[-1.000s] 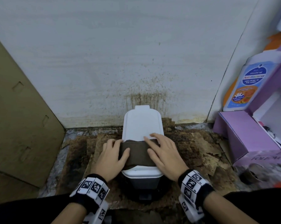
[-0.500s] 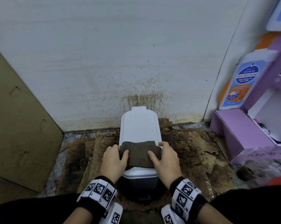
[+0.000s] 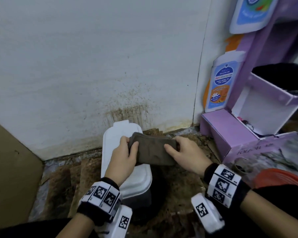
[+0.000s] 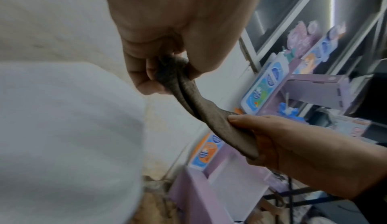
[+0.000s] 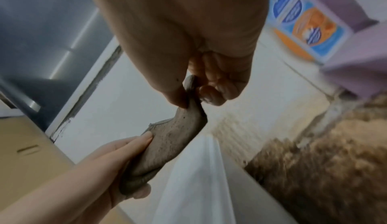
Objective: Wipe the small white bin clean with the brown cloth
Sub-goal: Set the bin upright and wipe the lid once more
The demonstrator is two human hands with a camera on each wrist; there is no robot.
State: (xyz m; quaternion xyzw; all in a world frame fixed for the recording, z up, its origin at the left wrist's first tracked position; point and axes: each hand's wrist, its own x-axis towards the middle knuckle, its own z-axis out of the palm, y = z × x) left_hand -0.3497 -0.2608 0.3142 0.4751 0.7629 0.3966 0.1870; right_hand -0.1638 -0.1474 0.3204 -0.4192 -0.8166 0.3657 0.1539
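Observation:
The small white bin (image 3: 117,134) stands on the dirty floor against the stained wall, its lid closed; its white lid (image 4: 62,128) fills the left wrist view's left side, and the lid (image 5: 194,178) shows below the cloth in the right wrist view. Above its lid I hold the folded brown cloth (image 3: 153,152) stretched between both hands, off the lid. My left hand (image 3: 126,155) pinches the cloth's left end (image 4: 167,71) between thumb and fingers. My right hand (image 3: 182,152) pinches the right end (image 5: 190,95).
A purple cardboard display stand (image 3: 230,134) with bottle-shaped printed panels (image 3: 220,83) stands close on the right. A brown cardboard sheet (image 3: 11,169) leans at the left. Torn, stained cardboard (image 3: 179,186) covers the floor around the bin. Something orange (image 3: 282,179) lies at the right edge.
The cloth lay on the lid under my hands; now both hands have lifted it off the lid by its ends and shifted it to the right. The head view has swung left and up.

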